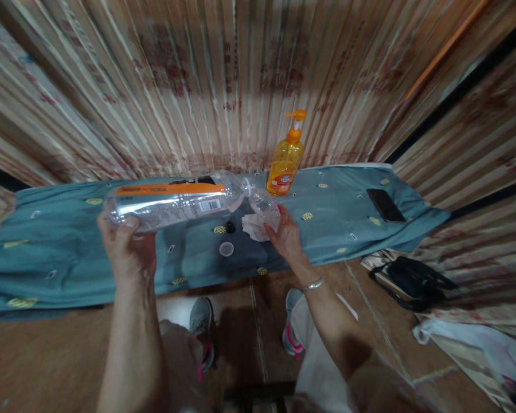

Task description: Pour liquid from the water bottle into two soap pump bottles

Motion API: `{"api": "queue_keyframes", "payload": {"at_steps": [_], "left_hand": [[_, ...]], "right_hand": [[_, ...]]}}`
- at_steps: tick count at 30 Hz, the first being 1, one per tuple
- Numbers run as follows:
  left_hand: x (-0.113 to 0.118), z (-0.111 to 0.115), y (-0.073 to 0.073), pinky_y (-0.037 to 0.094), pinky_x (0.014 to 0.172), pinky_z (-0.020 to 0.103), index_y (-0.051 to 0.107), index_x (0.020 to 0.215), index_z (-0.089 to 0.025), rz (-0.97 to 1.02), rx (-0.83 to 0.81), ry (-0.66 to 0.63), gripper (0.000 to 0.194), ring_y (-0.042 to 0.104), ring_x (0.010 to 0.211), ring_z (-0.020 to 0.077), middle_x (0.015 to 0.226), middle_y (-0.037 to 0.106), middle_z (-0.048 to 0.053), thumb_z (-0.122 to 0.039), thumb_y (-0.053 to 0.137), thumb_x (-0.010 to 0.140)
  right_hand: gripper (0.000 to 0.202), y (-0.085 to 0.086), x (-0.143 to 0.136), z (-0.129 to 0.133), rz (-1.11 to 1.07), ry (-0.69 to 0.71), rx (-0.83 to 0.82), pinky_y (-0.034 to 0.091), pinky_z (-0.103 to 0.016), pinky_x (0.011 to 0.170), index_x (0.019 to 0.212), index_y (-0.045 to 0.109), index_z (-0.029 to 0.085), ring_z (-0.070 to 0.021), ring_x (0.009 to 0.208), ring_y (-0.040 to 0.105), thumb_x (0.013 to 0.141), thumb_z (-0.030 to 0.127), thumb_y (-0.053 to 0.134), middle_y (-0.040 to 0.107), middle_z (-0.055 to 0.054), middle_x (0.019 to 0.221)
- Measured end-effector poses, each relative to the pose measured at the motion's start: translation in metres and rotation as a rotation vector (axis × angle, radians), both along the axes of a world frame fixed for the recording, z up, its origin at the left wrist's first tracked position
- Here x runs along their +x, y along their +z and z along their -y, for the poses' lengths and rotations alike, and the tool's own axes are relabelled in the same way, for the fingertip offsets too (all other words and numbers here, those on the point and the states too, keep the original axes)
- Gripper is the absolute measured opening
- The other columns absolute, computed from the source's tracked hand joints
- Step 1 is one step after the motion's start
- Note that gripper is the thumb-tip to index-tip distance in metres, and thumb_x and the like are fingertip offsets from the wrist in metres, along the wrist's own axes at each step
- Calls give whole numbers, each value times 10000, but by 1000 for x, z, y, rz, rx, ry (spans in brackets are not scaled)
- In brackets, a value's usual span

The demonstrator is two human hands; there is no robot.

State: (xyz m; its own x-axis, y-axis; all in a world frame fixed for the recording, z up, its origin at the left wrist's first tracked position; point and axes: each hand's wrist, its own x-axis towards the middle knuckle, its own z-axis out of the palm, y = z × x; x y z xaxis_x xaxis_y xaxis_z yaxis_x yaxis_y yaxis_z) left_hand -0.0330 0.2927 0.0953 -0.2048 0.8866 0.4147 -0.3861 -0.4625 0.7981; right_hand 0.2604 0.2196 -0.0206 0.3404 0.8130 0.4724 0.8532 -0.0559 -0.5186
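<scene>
My left hand is closed around the base of a large clear plastic bottle with an orange label. The bottle lies nearly level above the cloth, its neck pointing right. Its open mouth meets a small clear cup, tilted in the closed fingers of my right hand. Under the cup is a crumpled white tissue; I cannot tell whether my fingers hold it too. A black bottle cap and a round translucent lid lie on the cloth below the bottle's neck.
A pump bottle of orange liquid stands behind the cup. The narrow table wears a teal cloth with pineapple prints, and a dark phone rests at its right. Patterned curtains hang behind. A black bag sits at the lower right.
</scene>
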Motion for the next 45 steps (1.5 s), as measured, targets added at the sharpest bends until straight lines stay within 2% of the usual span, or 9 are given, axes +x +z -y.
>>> {"api": "queue_keyframes", "payload": {"at_steps": [4, 8, 15, 23, 28, 35, 40, 45], "left_hand": [[1, -1, 1, 496, 988, 459, 617, 838, -265, 5, 29, 16, 410, 643, 1101, 248, 1096, 680, -34, -301, 839, 496], [1, -2, 2, 495, 985, 464, 620, 870, -257, -49, 43, 7, 407, 638, 1094, 249, 1091, 675, -24, -338, 824, 528], [4, 0, 3, 499, 929, 449, 609, 884, -255, -23, 30, 34, 429, 642, 1137, 284, 1048, 687, 4, -356, 843, 539], [5, 1, 6, 510, 973, 454, 666, 938, -291, -48, 11, 40, 490, 648, 1058, 249, 1120, 690, -18, -388, 840, 490], [5, 1, 6, 519, 956, 432, 669, 887, -276, -10, 12, 34, 440, 649, 1046, 238, 1096, 699, -21, -317, 835, 481], [5, 2, 7, 522, 951, 447, 677, 954, -299, -56, 23, 26, 488, 645, 1044, 247, 1104, 688, -12, -376, 839, 500], [5, 1, 7, 513, 965, 472, 663, 933, -293, -47, 26, 28, 479, 642, 1044, 250, 1102, 680, -15, -367, 840, 493], [5, 0, 4, 499, 986, 490, 639, 875, -265, -18, 29, 32, 421, 640, 1080, 262, 1105, 671, -9, -333, 826, 503]], "right_hand": [[645, 0, 0, 0, -6, -1, -17, 491, -546, 1093, 1443, 431, 46, -348, 1301, 592, 895, 344, 596, 588, -288, 1387], [653, 1, -1, 0, 4, -15, -34, 489, -535, 1093, 1446, 425, 41, -337, 1311, 585, 891, 333, 607, 584, -292, 1392], [637, 0, -1, 0, -7, -3, -3, 498, -566, 1085, 1448, 427, 64, -352, 1302, 594, 899, 338, 600, 593, -281, 1391], [646, 2, -1, 0, 0, 6, -11, 485, -557, 1102, 1445, 432, 35, -353, 1306, 593, 904, 348, 596, 579, -296, 1403], [649, 2, -1, 0, 1, 4, -10, 484, -549, 1102, 1431, 436, 15, -348, 1306, 594, 896, 341, 607, 583, -304, 1403], [627, -1, 0, 0, 3, -5, 3, 503, -542, 1074, 1444, 436, 85, -337, 1296, 604, 906, 361, 600, 602, -269, 1392], [646, -2, 1, 0, 3, 2, 3, 500, -551, 1078, 1440, 430, 51, -347, 1296, 599, 904, 370, 595, 598, -293, 1378], [641, -1, 1, 0, 4, 0, -3, 488, -550, 1087, 1448, 424, 72, -340, 1302, 594, 903, 365, 591, 597, -274, 1397]]}}
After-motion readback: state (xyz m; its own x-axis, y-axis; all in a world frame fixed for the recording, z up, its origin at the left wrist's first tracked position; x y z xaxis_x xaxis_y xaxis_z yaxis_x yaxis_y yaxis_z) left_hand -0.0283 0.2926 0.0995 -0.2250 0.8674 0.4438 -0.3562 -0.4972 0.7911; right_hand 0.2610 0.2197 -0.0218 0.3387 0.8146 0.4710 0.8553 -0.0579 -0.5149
